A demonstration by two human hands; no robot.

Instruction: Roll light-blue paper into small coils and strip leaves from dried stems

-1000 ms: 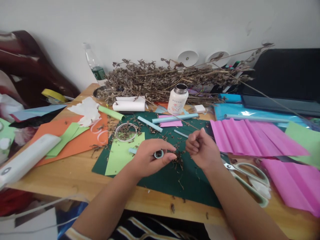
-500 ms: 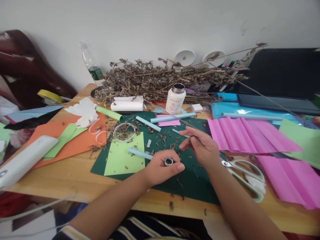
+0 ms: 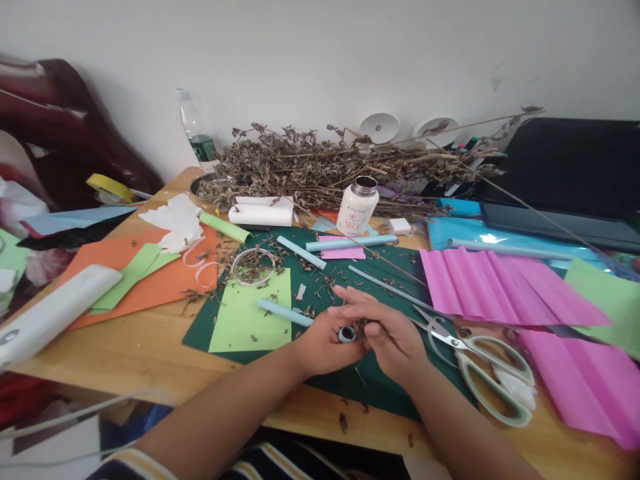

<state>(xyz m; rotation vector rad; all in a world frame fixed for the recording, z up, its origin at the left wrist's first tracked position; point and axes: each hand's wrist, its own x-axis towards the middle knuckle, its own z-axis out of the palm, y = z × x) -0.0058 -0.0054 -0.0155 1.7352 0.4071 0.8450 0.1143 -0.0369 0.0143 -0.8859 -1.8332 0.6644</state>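
My left hand (image 3: 323, 340) is wrapped round a light blue paper tube (image 3: 285, 312), whose open round end points up toward me beside the thumb. Right up against it, my right hand (image 3: 395, 333) is cupped with curled fingers over brown dried leaf bits (image 3: 360, 327) at the tube's mouth. Its palm side is partly hidden. Beneath both hands lies a dark green cutting mat (image 3: 400, 393), strewn with leaf crumbs. Left of the hands, a light green paper sheet (image 3: 245, 327) lies under the tube's far end.
Scissors (image 3: 470, 350) lie open on the right, near pink crepe paper (image 3: 500, 283). An uncapped white bottle (image 3: 357, 210) stands behind more blue tubes (image 3: 301, 252). Dried plant stalks (image 3: 300, 160) are heaped along the wall. A tape ring (image 3: 253, 267) lies left.
My right hand has come in from the right and closed up against my left hand at the tube's end. Leaf bits now show between them. The view has shifted slightly.
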